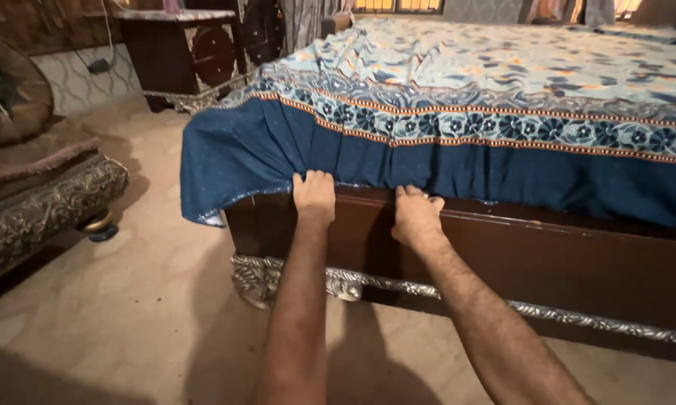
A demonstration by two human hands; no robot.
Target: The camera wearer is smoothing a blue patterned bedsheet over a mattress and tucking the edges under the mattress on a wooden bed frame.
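Both my forearms reach straight out and slightly down, the left hand (314, 196) and right hand (416, 217) set close together, knuckles up, fingers curled over the hem of the blue bedsheet (398, 154) where it meets the top edge of the footboard (548, 262). Whether my fingers pinch the cloth or only press it into the gap I cannot tell, since the tips are hidden behind the fabric. Under my palms the footboard is dark polished wood, smooth, with a carved silver trim (428, 289) running along its base below my wrists. Above my fingers the sheet gathers in soft folds, deep blue, then a floral border band, then a pale patterned top spreading away. Left of my hands lies beige floor (150, 300), an ornate carved bench (45, 210), and beyond it a dark cabinet (195, 56).
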